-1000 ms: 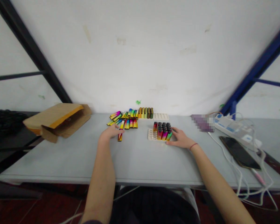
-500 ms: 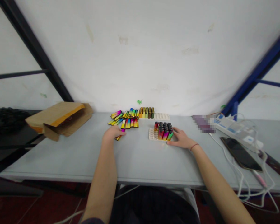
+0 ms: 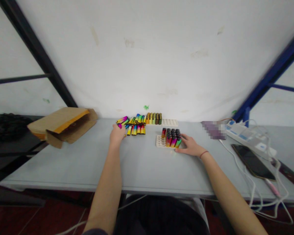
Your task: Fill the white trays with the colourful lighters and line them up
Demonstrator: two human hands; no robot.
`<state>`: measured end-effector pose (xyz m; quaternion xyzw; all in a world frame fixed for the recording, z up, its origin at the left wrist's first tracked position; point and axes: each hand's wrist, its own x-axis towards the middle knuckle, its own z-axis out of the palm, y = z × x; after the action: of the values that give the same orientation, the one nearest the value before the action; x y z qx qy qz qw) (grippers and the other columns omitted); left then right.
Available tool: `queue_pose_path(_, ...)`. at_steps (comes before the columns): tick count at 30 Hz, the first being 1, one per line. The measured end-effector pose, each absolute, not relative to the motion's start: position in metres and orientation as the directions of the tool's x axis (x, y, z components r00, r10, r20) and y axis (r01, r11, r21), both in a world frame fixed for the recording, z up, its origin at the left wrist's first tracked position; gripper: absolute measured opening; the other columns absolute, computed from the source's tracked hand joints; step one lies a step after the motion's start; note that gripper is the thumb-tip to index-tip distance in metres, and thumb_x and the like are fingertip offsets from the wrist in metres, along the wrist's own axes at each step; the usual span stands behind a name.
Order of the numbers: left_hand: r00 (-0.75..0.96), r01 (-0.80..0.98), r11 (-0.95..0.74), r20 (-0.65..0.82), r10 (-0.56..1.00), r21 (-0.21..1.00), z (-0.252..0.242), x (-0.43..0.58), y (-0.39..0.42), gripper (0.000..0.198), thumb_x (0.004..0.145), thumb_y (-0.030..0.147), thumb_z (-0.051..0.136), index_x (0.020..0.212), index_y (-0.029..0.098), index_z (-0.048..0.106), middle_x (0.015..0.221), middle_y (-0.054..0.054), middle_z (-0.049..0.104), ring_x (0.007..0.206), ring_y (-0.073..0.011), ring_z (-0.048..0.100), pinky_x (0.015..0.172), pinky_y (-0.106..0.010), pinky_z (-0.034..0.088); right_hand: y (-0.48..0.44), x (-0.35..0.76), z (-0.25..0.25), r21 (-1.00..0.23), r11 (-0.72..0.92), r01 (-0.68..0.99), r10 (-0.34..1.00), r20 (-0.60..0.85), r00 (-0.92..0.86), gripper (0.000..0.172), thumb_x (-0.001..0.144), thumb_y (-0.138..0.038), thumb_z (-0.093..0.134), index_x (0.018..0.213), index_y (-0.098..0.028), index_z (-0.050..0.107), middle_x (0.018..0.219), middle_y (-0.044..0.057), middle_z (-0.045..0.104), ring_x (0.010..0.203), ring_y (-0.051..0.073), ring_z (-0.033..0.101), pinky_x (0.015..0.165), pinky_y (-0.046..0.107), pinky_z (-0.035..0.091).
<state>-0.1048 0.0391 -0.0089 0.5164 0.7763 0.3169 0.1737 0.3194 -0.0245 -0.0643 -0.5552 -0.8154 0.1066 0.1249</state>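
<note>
My left hand is closed around a shiny rainbow tube, whose purple end shows above the fingers; the rest is hidden. It is at the left edge of a pile of loose rainbow metallic tubes. My right hand grips the right side of a white tray with holes, thumb at the front corner and fingers behind. Several upright, black-topped rainbow tubes fill the tray's right part. A single tube stands at its back left, with bare holes in front.
Behind the pile stand upright yellow and green tubes, beside a second white tray against the wall. An open brown paper bag lies at left. At right are a power strip, a phone and tangled white cables.
My left hand has moved left and slightly away from me with a tube, its wrist turned so the tube points up-left. My right hand and the tray are unmoved.
</note>
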Motion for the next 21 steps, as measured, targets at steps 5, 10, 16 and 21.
queue_pose_path(5, -0.429, 0.477, 0.150, 0.081, 0.900, 0.866, 0.000, -0.069, 0.033, 0.031, 0.102, 0.038, 0.047, 0.125, 0.018, 0.047, 0.100, -0.013, 0.077, 0.077, -0.0235, 0.076, 0.072, -0.033, 0.056, -0.025, 0.319, -0.063, -0.307, 0.351, 0.885, 0.935, 0.070, -0.347, 0.100, 0.079, -0.084, 0.065, 0.151, -0.017, 0.055, 0.164, 0.024, 0.042, 0.149, 0.043, 0.043, 0.123, 0.061, 0.034)
queue_pose_path(10, -0.363, 0.308, -0.029, 0.145, 0.920, 0.951, -0.001, -0.037, 0.026, 0.027, 0.103, 0.037, 0.045, 0.122, 0.019, 0.044, 0.072, 0.001, 0.067, 0.056, -0.0157, 0.067, 0.057, -0.025, 0.051, -0.025, 0.319, -0.062, -0.309, 0.362, 0.880, 0.931, 0.076, -0.356, 0.098, 0.080, -0.085, 0.064, 0.151, -0.018, 0.056, 0.163, 0.024, 0.043, 0.149, 0.044, 0.043, 0.122, 0.063, 0.034)
queue_pose_path(16, -0.147, 0.227, -0.152, 0.188, 0.971, 0.962, -0.010, -0.002, 0.017, 0.017, 0.101, 0.038, 0.050, 0.103, 0.022, 0.049, 0.060, 0.007, 0.056, 0.052, -0.0114, 0.059, 0.056, -0.021, 0.046, -0.025, 0.319, -0.064, -0.307, 0.356, 0.883, 0.934, 0.079, -0.349, 0.099, 0.080, -0.084, 0.064, 0.150, -0.016, 0.056, 0.163, 0.025, 0.043, 0.150, 0.044, 0.042, 0.123, 0.061, 0.034)
queue_pose_path(21, -0.120, 0.184, -0.127, 0.150, 0.981, 0.975, -0.020, 0.025, 0.010, 0.017, 0.098, 0.036, 0.057, 0.105, 0.022, 0.052, 0.071, 0.005, 0.056, 0.052, -0.0094, 0.054, 0.054, -0.021, 0.044, -0.024, 0.320, -0.067, -0.312, 0.362, 0.879, 0.932, 0.097, -0.349, 0.094, 0.080, -0.082, 0.065, 0.150, -0.020, 0.057, 0.162, 0.023, 0.045, 0.149, 0.044, 0.043, 0.122, 0.064, 0.033)
